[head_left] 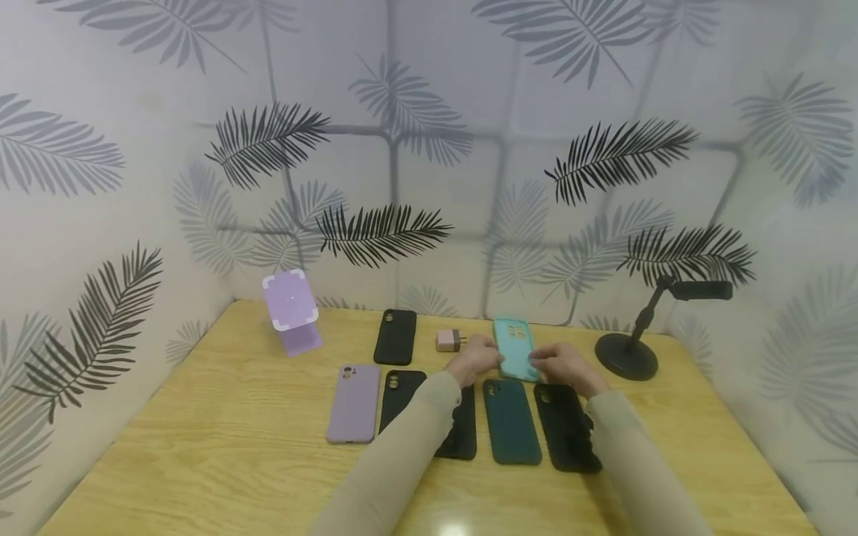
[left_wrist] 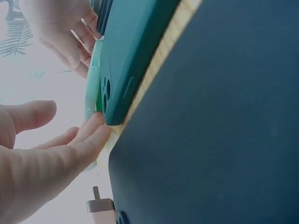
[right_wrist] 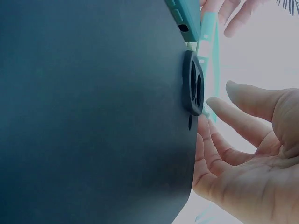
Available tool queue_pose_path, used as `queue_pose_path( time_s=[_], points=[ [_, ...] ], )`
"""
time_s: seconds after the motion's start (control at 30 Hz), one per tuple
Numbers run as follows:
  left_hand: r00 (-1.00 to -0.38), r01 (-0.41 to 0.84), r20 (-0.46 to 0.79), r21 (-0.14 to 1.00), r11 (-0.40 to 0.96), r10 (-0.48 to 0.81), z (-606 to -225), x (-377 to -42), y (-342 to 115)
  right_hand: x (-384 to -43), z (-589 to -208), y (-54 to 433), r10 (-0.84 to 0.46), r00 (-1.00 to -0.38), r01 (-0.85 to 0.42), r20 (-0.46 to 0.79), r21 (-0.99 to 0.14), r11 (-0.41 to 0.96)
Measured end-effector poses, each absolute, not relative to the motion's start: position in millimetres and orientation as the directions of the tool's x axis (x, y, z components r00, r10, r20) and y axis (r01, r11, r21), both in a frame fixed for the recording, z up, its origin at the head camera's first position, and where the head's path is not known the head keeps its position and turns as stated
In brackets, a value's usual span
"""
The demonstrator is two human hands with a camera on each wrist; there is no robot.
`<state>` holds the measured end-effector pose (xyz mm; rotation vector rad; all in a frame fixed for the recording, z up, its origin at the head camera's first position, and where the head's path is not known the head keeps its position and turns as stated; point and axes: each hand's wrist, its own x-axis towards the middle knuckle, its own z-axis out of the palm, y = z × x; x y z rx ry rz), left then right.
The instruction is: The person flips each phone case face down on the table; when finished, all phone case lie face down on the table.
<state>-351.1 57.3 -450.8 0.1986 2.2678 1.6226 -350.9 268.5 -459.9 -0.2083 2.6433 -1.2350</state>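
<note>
A turquoise phone case (head_left: 515,350) lies at the back of the table, camera cutouts toward the wall. On its left side is my left hand (head_left: 476,357), fingertips right at the edge. My right hand (head_left: 568,367) touches the opposite edge near the lower corner. Both wrist views show fingers (left_wrist: 70,151) extended and the thumbs held away from the case. Just in front of it lies a dark teal phone case (head_left: 512,422), with a black phone case (head_left: 565,428) to its right. Another black case (head_left: 462,432) is partly hidden under my left forearm.
A lilac case (head_left: 353,403) and a black case (head_left: 401,391) continue the row leftward. Behind them lies one more black case (head_left: 395,337), near a pink charger plug (head_left: 447,340). A lilac stand (head_left: 290,300) is back left; a black stand (head_left: 626,356) with an arm is back right.
</note>
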Motion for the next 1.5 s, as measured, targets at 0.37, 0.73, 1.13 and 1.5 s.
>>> queue_pose_path(
  time_s=[0.37,0.73,1.13,1.5],
  points=[
    [-0.94,-0.162,-0.203,0.973,0.167,0.274,-451,-351,56,-352,-456,261,-0.227,-0.96,-0.001,-0.162,-0.812,0.583],
    [-0.93,-0.23,-0.223,0.973,0.012,0.292,-452,-352,59,-354,-456,261,-0.277,-0.947,-0.021,-0.163,-0.829,0.56],
    [-0.89,-0.18,-0.156,0.984,-0.016,0.428,-455,-355,64,-353,-455,255,-0.284,-0.938,0.043,-0.199,-0.879,0.474],
    [-0.845,-0.143,-0.203,0.977,0.157,0.495,-455,-356,57,-353,-453,257,-0.232,-0.946,0.102,-0.225,-0.889,0.446]
  ],
)
